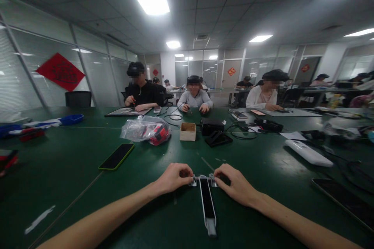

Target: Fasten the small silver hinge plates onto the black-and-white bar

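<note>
A long narrow piece with a white rim and a black middle (207,198) lies on the green table in front of me, with a grey block at its near end. At its far end a small metal bracket (193,182) sits on the left and another metal bracket (214,182) on the right. My left hand (175,178) pinches the left bracket between thumb and fingers. On the other side my right hand (233,183) is closed on the right bracket. The fingertips partly cover both brackets.
A phone with a green edge (117,157) lies to the left. Beyond my hands are a plastic bag with red items (149,130), a small open box (187,132) and a black stand (218,139). A white device (308,153) and a dark phone (344,200) lie right. Several people sit opposite.
</note>
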`<state>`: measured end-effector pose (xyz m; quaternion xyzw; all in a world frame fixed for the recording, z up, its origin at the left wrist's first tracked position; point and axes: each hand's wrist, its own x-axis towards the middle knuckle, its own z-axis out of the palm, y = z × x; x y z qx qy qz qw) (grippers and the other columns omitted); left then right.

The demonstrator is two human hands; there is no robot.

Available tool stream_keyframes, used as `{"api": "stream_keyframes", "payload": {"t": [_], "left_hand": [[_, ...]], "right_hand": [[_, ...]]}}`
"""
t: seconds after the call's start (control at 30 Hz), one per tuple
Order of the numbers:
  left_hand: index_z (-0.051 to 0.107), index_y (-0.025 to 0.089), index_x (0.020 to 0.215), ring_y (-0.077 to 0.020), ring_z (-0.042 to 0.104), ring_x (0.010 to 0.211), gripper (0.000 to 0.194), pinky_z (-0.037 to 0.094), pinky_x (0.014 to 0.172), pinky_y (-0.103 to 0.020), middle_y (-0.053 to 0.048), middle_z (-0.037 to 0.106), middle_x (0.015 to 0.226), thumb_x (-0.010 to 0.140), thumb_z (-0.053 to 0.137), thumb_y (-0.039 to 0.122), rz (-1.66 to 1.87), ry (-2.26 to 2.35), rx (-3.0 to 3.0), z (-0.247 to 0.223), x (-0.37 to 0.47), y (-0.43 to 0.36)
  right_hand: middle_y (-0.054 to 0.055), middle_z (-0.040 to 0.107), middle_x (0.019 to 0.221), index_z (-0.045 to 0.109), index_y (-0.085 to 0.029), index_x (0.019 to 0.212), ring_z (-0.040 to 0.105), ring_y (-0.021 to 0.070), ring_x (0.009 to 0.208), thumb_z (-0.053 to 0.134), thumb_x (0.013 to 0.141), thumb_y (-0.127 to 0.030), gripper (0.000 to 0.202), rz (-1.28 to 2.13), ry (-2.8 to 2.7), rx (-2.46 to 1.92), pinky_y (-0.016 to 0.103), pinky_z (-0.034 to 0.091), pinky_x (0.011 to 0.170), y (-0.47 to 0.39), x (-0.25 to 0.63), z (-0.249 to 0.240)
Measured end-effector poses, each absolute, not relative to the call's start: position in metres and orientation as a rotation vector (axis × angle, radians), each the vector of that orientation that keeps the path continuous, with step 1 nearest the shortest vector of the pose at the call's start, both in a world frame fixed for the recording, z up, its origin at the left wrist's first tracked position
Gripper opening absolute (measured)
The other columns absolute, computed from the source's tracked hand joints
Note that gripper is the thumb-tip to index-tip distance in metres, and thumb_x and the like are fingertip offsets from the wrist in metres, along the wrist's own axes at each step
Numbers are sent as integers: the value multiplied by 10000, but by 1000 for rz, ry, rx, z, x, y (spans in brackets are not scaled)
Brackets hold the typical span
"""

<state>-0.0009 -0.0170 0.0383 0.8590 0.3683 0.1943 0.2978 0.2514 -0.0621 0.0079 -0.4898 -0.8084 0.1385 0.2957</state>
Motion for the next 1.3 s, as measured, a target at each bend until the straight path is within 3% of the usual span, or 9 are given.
{"api": "stream_keyframes", "payload": {"t": [0.7, 1.0, 1.3], "left_hand": [[678, 163, 816, -105, 507, 599, 104, 360, 567, -190, 35, 594, 662, 731, 650, 216, 518, 1070, 2377, 36, 5, -18], [666, 166, 833, -117, 532, 623, 140, 377, 577, -195, 24, 618, 690, 768, 603, 272, 495, 1074, 2380, 36, 7, -18], [640, 159, 831, -117, 542, 632, 108, 383, 563, -196, 24, 624, 711, 752, 608, 226, 572, 1048, 2314, 32, 6, -17]], "right_hand": [[40, 596, 863, 615, -185, 850, 528, 172, 800, 529, 842, -238, 102, 294, -2242, -1312, 326, 443, 722, -59, 248, 7], [40, 589, 880, 606, -191, 867, 522, 172, 804, 517, 847, -246, 107, 294, -2256, -1327, 314, 437, 717, -62, 248, 9], [54, 594, 885, 616, -177, 846, 533, 182, 820, 521, 829, -194, 98, 302, -2239, -1393, 316, 439, 734, -67, 241, 18]]}}
